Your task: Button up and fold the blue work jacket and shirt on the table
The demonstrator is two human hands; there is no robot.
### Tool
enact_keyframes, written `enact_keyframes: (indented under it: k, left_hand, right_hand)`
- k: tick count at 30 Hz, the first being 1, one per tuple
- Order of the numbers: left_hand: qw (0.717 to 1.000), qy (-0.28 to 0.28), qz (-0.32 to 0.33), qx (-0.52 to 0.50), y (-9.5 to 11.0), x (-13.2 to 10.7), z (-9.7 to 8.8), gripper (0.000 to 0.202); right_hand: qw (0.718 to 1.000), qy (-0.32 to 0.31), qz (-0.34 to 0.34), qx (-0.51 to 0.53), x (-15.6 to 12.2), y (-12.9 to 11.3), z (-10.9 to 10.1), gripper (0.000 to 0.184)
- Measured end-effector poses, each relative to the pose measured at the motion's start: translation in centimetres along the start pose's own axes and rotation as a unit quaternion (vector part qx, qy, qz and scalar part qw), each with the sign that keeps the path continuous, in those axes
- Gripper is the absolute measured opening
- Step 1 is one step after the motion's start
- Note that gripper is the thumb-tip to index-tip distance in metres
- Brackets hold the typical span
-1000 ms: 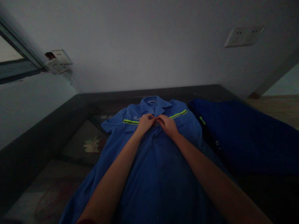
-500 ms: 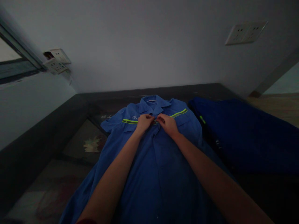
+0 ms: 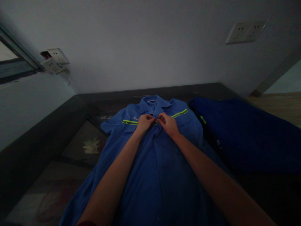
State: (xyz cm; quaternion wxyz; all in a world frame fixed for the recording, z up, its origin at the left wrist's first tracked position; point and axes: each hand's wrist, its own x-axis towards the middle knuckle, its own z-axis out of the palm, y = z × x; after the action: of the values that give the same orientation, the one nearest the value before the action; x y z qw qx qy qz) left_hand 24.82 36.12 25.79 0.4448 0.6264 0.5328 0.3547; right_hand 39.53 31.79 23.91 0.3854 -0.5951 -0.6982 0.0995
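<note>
A blue work shirt with a yellow-green reflective chest stripe lies flat, front up, collar toward the wall. My left hand and my right hand meet at the chest just below the collar. Each pinches one edge of the shirt's front opening, fingers closed on the cloth. What lies between the fingertips is too small to make out. Both bare forearms stretch over the shirt's body.
A darker blue garment lies to the right of the shirt. The dark table meets a white wall at the back and left. Wall sockets and a second socket box sit above. A pale scrap lies left of the shirt.
Both hands stay pinched on the shirt front at the chest; they have shifted only slightly, as has the camera.
</note>
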Motion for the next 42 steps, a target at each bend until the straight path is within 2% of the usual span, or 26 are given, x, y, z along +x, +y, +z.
enact_keyframes:
  k: [9,21,31,34,38,42]
  left_hand:
    - [0.998,-0.03,-0.015,-0.055,0.3,-0.4,0.2,0.018]
    - [0.99,-0.007,-0.072,-0.124,0.6,-0.5,0.2,0.014]
    - [0.98,-0.003,-0.114,-0.163,0.6,-0.3,0.2,0.009]
    - [0.979,-0.002,-0.114,-0.17,0.7,-0.4,0.3,0.005]
    - [0.984,0.012,-0.096,-0.15,0.4,-0.4,0.5,0.021]
    - [0.993,0.035,-0.06,-0.094,0.2,-0.3,0.7,0.027]
  right_hand:
    - [1.0,-0.012,0.003,-0.017,0.1,0.0,0.1,0.011]
    - [0.994,-0.012,-0.049,-0.096,-0.2,-1.1,-0.5,0.014]
    - [0.996,0.003,-0.047,-0.079,-0.3,-1.1,-0.3,0.016]
    - [0.996,0.008,-0.045,-0.072,-0.3,-0.9,-0.2,0.016]
    - [0.997,-0.001,-0.034,-0.071,-0.1,-0.8,-0.2,0.016]
    - [0.995,-0.033,-0.028,-0.093,-0.1,-1.1,-0.4,0.019]
